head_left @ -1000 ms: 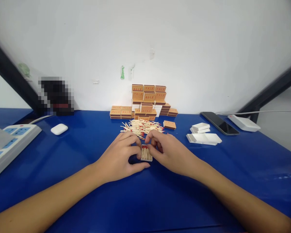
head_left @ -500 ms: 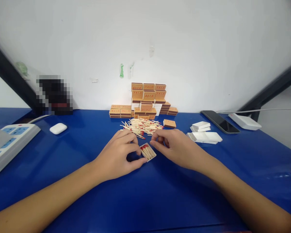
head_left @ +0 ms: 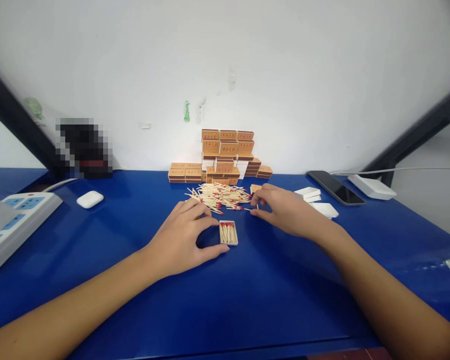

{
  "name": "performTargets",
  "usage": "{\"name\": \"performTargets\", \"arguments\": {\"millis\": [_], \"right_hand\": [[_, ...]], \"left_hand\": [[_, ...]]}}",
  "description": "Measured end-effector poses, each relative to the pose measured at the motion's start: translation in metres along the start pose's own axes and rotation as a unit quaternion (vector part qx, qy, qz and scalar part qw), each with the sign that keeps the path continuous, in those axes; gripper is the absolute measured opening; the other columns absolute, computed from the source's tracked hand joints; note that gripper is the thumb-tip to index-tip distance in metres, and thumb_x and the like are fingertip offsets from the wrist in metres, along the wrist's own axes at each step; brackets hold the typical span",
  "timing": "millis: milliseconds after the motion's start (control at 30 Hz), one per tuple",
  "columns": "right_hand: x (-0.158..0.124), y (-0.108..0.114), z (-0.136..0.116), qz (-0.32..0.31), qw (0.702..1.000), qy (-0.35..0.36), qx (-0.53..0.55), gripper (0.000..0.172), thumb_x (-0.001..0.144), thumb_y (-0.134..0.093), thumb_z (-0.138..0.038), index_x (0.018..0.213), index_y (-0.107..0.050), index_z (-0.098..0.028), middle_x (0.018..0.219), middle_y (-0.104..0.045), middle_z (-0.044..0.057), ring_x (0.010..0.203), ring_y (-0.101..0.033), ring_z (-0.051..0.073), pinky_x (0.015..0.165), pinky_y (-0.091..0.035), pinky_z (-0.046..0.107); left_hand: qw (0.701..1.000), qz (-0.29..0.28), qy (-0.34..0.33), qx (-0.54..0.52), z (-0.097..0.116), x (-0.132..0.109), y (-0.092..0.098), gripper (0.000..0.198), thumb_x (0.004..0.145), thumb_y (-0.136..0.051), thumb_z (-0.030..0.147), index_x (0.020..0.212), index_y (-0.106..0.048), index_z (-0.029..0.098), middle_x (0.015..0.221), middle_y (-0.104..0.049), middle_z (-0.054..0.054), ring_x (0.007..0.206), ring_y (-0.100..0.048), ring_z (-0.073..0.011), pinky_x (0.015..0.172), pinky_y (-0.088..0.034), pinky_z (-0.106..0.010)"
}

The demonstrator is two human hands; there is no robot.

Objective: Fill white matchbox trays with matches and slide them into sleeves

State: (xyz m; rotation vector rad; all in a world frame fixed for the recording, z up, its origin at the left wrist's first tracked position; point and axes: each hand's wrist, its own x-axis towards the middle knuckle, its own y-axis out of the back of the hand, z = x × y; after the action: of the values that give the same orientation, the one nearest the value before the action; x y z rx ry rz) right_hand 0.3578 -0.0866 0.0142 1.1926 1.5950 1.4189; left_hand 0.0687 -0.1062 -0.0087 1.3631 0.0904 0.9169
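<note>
A small white matchbox tray (head_left: 237, 235) filled with red-tipped matches lies flat on the blue table. My left hand (head_left: 185, 237) rests at its left side, thumb at the near end and a forefinger at the far left corner, steadying it. Beyond the tray spreads a loose pile of matches (head_left: 219, 195). At the right edge of this pile is my right hand (head_left: 279, 207), thumb and forefinger pinched on what looks like a match (head_left: 257, 206). Another match (head_left: 248, 209) shows by its thumb. An orange matchbox (head_left: 255, 188) is partly hidden behind that hand.
Stacked matchboxes (head_left: 228, 148) stand against the wall behind the pile. White empty trays (head_left: 308, 193) lie right of my right hand, with a phone (head_left: 335, 187) and a white box (head_left: 372, 187) beyond. A white earbud case (head_left: 90, 199) and a power strip (head_left: 33, 210) are at left.
My right hand has moved away from the tray, right and slightly farther back, to the pile's edge. The tray has turned from slanted to nearly straight beside my left hand.
</note>
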Motion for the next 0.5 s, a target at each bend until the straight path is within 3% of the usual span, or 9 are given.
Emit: {"name": "performTargets", "arguments": {"millis": [233,400,500], "right_hand": [[0.002,0.004,0.002,-0.049,0.996,0.053,0.045,0.017,0.103,-0.048,-0.019,0.089,-0.059,-0.020,0.100,-0.059,0.007,0.081,-0.056,0.020,0.074,-0.044,0.033],[-0.004,0.011,-0.021,-0.001,0.989,0.125,0.083,0.019,0.107,-0.043,-0.022,0.098,-0.060,-0.021,0.102,-0.057,0.007,0.090,-0.055,0.021,0.080,-0.046,0.034],[-0.009,0.006,-0.040,0.000,0.984,0.157,0.079,0.016,0.106,-0.046,-0.017,0.102,-0.061,-0.021,0.105,-0.056,0.006,0.085,-0.056,0.018,0.077,-0.045,0.031]], "left_hand": [[1.000,-0.007,-0.009,0.001,-0.007,0.000,-0.001,0.027,0.097,-0.071,0.048,0.110,-0.078,0.025,0.110,-0.069,-0.006,0.108,-0.061,-0.0256,0.094,-0.046,-0.045],[1.000,0.010,-0.006,0.021,-0.009,0.002,0.001,0.025,0.104,-0.062,0.038,0.120,-0.074,0.023,0.114,-0.071,-0.007,0.111,-0.061,-0.0257,0.095,-0.047,-0.046],[1.000,0.014,-0.002,0.016,-0.006,0.002,0.000,0.036,0.097,-0.069,0.050,0.119,-0.073,0.022,0.115,-0.071,-0.007,0.112,-0.061,-0.0271,0.096,-0.047,-0.047]]}}
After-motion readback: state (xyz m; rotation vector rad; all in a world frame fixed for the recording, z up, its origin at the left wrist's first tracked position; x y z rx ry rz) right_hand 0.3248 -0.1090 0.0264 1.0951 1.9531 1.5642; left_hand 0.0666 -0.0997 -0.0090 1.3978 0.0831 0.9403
